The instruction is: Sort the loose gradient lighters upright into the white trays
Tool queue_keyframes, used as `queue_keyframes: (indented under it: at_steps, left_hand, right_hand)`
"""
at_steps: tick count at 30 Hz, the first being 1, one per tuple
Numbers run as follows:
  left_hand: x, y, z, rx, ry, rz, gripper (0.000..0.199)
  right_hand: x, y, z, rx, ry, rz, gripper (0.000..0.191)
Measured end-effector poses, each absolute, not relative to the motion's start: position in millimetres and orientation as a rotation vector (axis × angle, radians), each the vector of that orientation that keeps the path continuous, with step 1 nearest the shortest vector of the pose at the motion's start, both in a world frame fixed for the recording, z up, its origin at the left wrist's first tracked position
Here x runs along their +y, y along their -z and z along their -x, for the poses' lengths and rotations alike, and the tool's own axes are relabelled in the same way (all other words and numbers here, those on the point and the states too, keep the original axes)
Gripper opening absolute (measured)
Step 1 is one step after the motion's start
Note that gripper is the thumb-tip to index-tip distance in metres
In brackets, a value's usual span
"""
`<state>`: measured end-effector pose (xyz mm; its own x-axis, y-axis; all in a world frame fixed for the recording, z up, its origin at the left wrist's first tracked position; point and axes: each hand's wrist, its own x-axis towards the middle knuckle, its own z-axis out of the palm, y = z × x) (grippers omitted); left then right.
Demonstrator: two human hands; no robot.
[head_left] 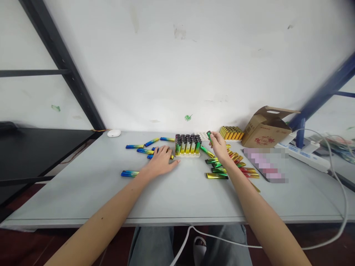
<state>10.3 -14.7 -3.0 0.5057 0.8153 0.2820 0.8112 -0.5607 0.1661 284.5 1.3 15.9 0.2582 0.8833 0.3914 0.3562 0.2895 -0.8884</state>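
My right hand (pixel 219 146) pinches a green lighter (pixel 209 135) just above the table, right of a white rack (pixel 188 155). In that rack stand several green-and-yellow lighters (pixel 188 145) in rows, upright with dark tops. My left hand (pixel 161 162) lies palm down with its fingers apart, over and beside some blue-and-yellow lighters (pixel 134 146) to the left of the rack. It partly covers a few of them, and no lighter shows gripped in it. Under and beside my right forearm, green-and-gold lighters (pixel 216 176) and red-and-gold lighters (pixel 251 170) lie loosely piled.
Against the wall stand a white perforated tray (pixel 203 136) and a block of upright yellow lighters (pixel 235 135). An open cardboard box (pixel 263 135), a blurred flat pink item (pixel 264 166) and a power strip (pixel 307 157) with a white cable (pixel 345 203) occupy the right. A small white case (pixel 114 133) sits back left.
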Motion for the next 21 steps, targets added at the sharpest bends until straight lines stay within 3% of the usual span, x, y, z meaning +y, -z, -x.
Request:
queue_keyframes:
  at_steps: [9,14,21]
  left_hand:
    - [-13.3,2.5,-10.6,1.484,-0.512,-2.681,0.043]
    - [-11.3,5.5,-10.2,1.483,-0.558,-2.690,0.041]
    - [-10.6,5.5,-9.9,1.500,-0.544,-2.701,0.041]
  right_hand:
    - [-21.1,-37.9,-267.2,-1.263,-0.952,1.025,0.047]
    - [-30.1,-42.4,-250.2,-1.227,-1.094,0.870,0.043]
    - [-29.3,-33.0,-238.3,-1.035,-1.563,0.741,0.039]
